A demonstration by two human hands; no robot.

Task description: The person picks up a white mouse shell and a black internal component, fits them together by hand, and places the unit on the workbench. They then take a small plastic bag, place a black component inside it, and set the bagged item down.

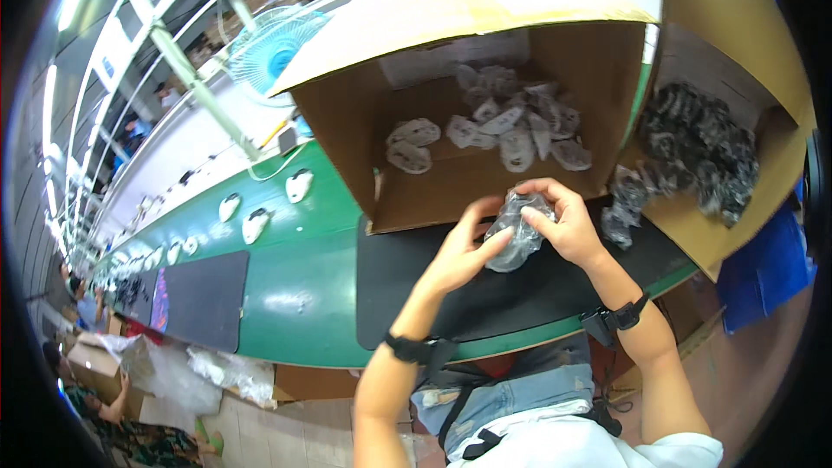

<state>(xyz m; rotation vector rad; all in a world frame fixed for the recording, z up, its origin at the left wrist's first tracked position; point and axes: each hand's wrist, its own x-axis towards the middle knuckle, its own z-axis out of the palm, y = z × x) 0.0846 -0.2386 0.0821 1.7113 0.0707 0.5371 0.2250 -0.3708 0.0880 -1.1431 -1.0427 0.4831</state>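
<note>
Over the black mat [407, 286] I hold a crumpled clear plastic bag [518, 247] with something greyish inside; its contents are too blurred to name. My left hand [464, 251] pinches the bag's left side between thumb and fingers. From the other side my right hand [565, 224] grips its upper right, thumb pressed on the plastic. Just beyond my hands a cardboard box [334, 143] lies with its opening toward me. Several white bagged pieces [517, 149] rest inside it. Right of my hands, small dark bagged pieces [620, 217] lie near the mat's edge.
A second open carton [693, 225] at the right holds many dark bagged pieces [706, 143]. White-and-black parts [256, 225] sit on the green bench [295, 295] at left. A blue fan [276, 50] stands behind. A blue bin [763, 269] is at lower right; another person [108, 412] is at lower left.
</note>
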